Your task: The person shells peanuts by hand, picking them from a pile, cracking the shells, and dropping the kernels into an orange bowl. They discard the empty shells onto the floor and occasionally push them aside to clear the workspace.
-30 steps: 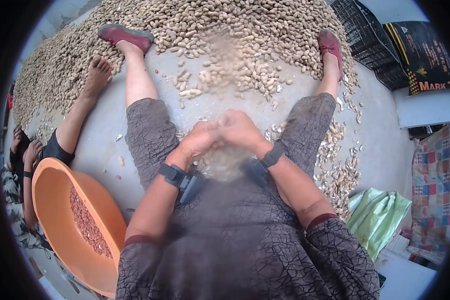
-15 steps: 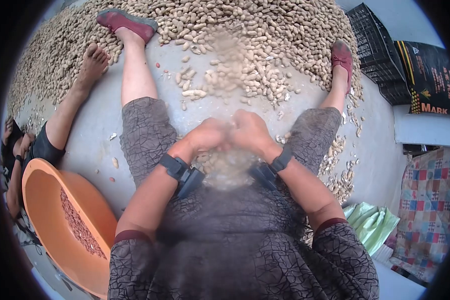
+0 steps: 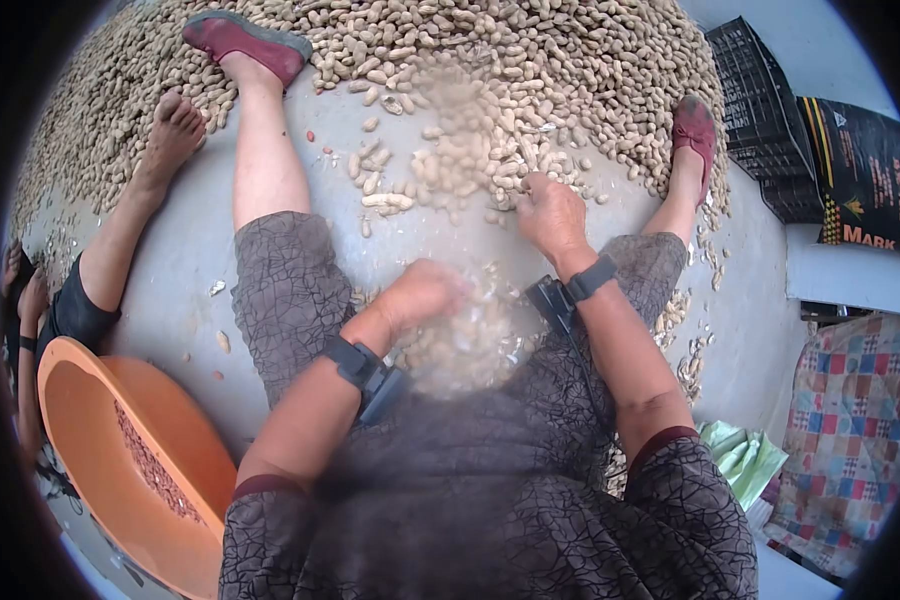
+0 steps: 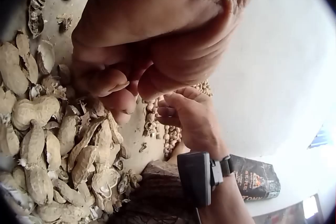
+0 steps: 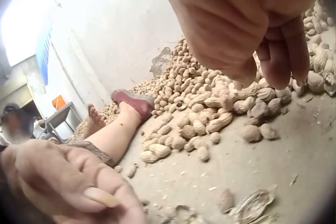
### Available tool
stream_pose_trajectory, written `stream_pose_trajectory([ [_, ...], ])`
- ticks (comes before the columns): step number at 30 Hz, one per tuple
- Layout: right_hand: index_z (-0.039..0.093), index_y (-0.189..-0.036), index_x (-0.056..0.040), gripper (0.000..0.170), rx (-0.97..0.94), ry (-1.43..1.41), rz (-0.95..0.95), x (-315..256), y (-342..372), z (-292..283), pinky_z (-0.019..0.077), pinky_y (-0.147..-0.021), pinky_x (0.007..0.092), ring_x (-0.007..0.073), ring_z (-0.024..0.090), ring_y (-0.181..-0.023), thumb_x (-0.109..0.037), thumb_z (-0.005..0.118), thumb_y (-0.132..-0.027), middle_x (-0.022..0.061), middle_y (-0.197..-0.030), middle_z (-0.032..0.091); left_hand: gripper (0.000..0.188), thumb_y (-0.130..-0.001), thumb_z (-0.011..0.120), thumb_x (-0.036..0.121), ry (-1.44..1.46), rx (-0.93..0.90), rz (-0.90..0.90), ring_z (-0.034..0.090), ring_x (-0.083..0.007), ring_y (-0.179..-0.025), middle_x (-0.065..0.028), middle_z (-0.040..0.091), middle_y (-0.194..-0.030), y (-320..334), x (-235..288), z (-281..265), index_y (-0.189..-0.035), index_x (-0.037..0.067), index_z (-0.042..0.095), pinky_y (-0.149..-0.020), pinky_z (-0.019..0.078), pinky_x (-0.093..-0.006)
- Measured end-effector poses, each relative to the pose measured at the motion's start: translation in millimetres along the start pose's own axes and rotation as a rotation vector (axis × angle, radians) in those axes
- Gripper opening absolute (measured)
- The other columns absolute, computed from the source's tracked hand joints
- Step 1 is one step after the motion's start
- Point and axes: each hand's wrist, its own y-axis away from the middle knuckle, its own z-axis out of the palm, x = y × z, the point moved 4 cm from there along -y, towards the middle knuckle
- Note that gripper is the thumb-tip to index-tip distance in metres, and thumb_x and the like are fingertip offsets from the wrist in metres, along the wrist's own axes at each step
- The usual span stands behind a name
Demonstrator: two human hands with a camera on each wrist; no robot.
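Note:
My right hand reaches forward to the near edge of a large heap of unshelled peanuts. In the right wrist view its loosely bent fingers hang right over the peanuts, and nothing shows held between them. My left hand stays low between the thighs, close above a pile of peanut shells. The left wrist view shows its fingers curled in toward the thumb, the palm's inside hidden. Broken and split shells lie beside and below it.
An orange basin with reddish peanut kernels stands at left, near another person's bare foot. At right are a black crate, a printed black sack and a green bag. Loose peanuts dot the grey floor.
Both hands were together over the shells before. My right hand has moved away forward and right to the peanuts, while my left has dropped slightly toward the body.

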Motion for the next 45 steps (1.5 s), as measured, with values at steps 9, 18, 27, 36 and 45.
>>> stream_pose_trajectory([
  [9, 0.065, -0.081, -0.0056, 0.013, 0.072, 0.16, 0.033, 27, -28, 22, 0.0481, -0.07, 0.0429, 0.0346, 0.062, -0.076, -0.016, 0.062, -0.073, 0.0176, -0.074, 0.064, 0.02, -0.086, 0.051, 0.01, 0.024, 0.08, -0.004, 0.051, -0.0069, -0.063, -0.002, 0.061, -0.076, -3, 10, 3, -0.097, 0.001, 0.065, -0.059, 0.0432, -0.0199],
  [18, 0.057, -0.073, -0.0011, 0.012, -0.249, -0.384, -0.126, -3, 3, 17, 0.0409, -0.051, 0.0216, 0.0038, 0.049, -0.061, -0.008, 0.067, -0.076, -0.0014, -0.064, 0.055, 0.029, -0.09, 0.049, 0.01, 0.092, 0.366, 0.356, 0.049, -0.0038, -0.069, 0.0, 0.06, -0.086, 5, 36, -9, -0.116, 0.006, 0.061, -0.063, 0.0425, -0.019],
  [27, 0.058, -0.082, -0.0003, 0.01, -0.42, -0.681, -0.17, -25, 26, 26, 0.0446, -0.053, 0.0192, 0.0045, 0.055, -0.063, -0.002, 0.065, -0.076, 0.0003, -0.073, 0.059, 0.028, -0.083, 0.059, 0.014, -0.246, 0.366, 0.515, 0.063, -0.0161, -0.073, -0.011, 0.067, -0.082, 14, 54, -15, -0.109, 0.006, 0.064, -0.07, 0.0493, -0.0274],
  [36, 0.059, -0.087, 0.0023, 0.01, -0.513, -0.898, 0.042, -33, 32, 21, 0.0523, -0.059, 0.0207, 0.0098, 0.064, -0.069, 0.004, 0.061, -0.077, 0.0052, -0.08, 0.064, 0.024, -0.085, 0.061, 0.012, -0.12, 0.36, 0.425, 0.057, -0.0064, -0.069, -0.0036, 0.065, -0.078, 23, 53, -12, -0.105, 0.0, 0.065, -0.063, 0.046, -0.0211],
  [45, 0.059, -0.087, 0.0019, 0.01, -0.56, -1.028, 0.027, -36, 34, 19, 0.052, -0.059, 0.0207, 0.0105, 0.064, -0.069, 0.002, 0.062, -0.078, 0.0064, -0.08, 0.064, 0.017, -0.083, 0.065, 0.009, -0.115, 0.332, 0.427, 0.048, 0.0006, -0.062, 0.0043, 0.06, -0.072, 34, 61, -13, -0.096, -0.002, 0.065, -0.054, 0.0399, -0.016],
])
